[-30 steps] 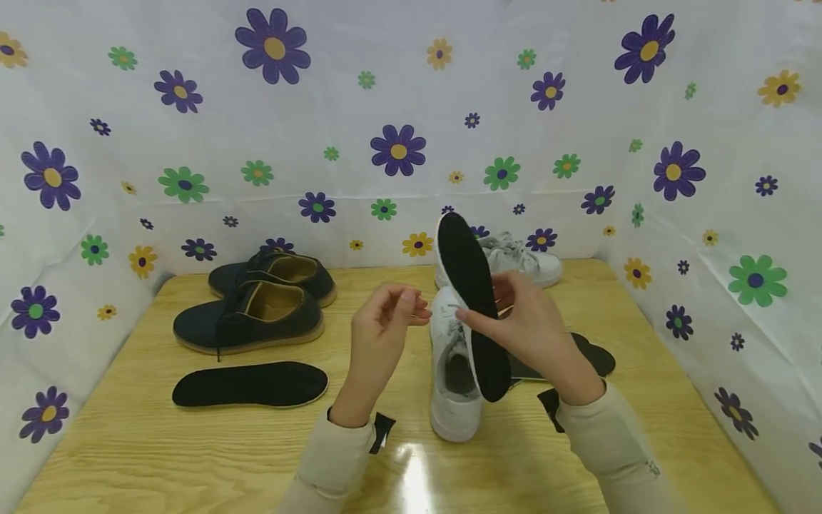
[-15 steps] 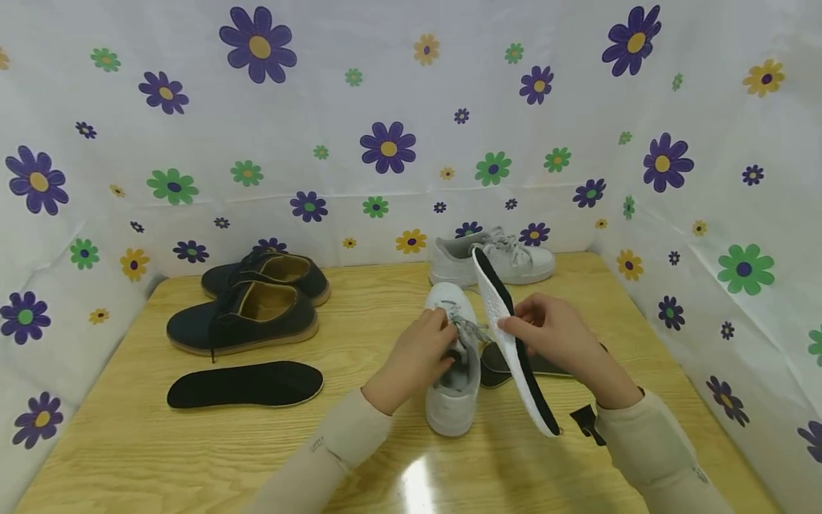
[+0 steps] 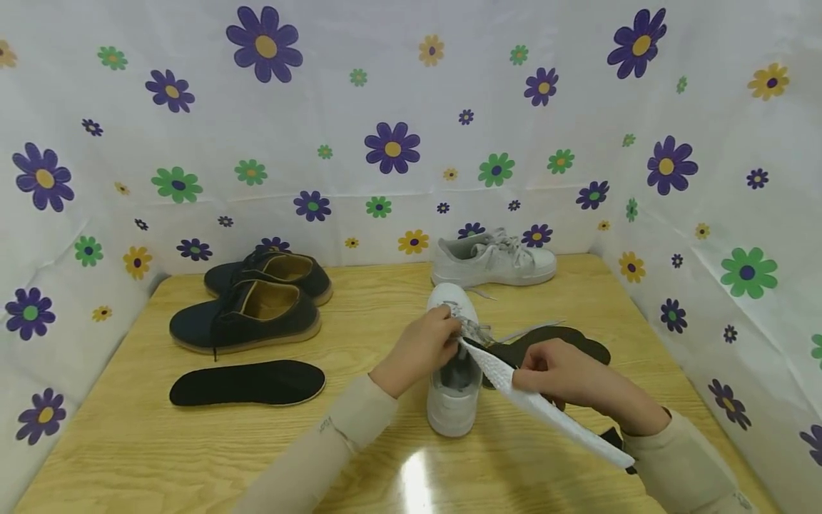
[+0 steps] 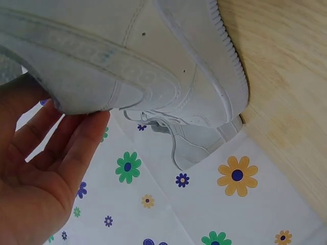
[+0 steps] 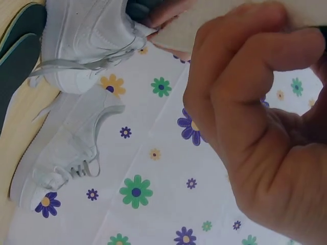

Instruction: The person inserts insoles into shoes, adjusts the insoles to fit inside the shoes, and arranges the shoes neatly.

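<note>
A white sneaker (image 3: 452,412) stands on the table, heel toward me. My left hand (image 3: 419,355) grips its upper at the front of the opening; in the left wrist view the thumb goes inside the sneaker (image 4: 117,61) and the fingers lie along the outer edge. Between thumb and fingers, my right hand (image 3: 574,378) holds a black insole with a white textured underside (image 3: 565,422). The insole slants down toward me, its far tip right at the sneaker's opening beside my left fingers. That tip is partly hidden.
Dark insoles (image 3: 581,343) lie right of the sneaker, partly behind my right hand. Another white sneaker (image 3: 494,264) stands at the back. To the left are two navy shoes (image 3: 247,325) and a black insole (image 3: 247,383). A flowered cloth (image 3: 385,86) surrounds the wooden table (image 3: 160,457).
My left hand has gone from the air to the sneaker's opening. My right hand has lowered the insole, tilting it and bringing its tip to the opening.
</note>
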The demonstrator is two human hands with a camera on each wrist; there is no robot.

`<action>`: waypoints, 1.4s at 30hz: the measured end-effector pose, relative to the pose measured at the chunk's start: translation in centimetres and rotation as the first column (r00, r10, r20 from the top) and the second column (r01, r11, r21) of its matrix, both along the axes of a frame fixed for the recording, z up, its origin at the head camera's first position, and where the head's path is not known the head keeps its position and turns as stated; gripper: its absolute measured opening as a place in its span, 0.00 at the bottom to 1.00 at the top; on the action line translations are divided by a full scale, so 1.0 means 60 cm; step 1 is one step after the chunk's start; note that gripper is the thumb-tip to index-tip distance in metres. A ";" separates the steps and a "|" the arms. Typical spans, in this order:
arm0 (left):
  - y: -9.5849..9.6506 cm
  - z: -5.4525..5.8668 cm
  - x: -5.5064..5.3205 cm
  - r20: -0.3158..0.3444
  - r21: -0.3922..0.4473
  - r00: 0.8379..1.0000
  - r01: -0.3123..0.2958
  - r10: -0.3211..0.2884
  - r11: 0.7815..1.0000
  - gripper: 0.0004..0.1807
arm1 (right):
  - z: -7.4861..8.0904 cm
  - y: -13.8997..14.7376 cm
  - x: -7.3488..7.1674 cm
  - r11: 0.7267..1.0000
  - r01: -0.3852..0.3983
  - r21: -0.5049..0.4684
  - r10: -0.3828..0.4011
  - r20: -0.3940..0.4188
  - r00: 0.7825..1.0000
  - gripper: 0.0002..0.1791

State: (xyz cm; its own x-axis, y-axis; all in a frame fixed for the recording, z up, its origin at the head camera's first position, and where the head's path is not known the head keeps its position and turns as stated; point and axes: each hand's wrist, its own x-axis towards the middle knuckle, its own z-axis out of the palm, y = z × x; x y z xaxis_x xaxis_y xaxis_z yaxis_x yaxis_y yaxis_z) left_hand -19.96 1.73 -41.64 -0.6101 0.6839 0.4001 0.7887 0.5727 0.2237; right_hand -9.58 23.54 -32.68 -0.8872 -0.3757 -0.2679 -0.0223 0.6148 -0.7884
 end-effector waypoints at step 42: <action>0.006 0.031 -0.022 0.204 -0.022 0.979 0.034 -0.028 0.999 0.06 | -0.004 -0.119 -0.121 0.958 -0.205 0.202 0.154 0.242 0.958 0.13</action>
State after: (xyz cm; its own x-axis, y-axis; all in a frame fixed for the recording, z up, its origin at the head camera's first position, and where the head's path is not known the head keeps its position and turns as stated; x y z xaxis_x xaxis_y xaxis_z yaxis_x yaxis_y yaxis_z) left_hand -21.26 2.12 -39.77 -0.6552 0.7121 0.2523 0.7457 0.5563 0.3667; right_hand -16.82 16.41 -32.92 -0.7191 -0.4310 -0.5451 0.0110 0.7772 -0.6291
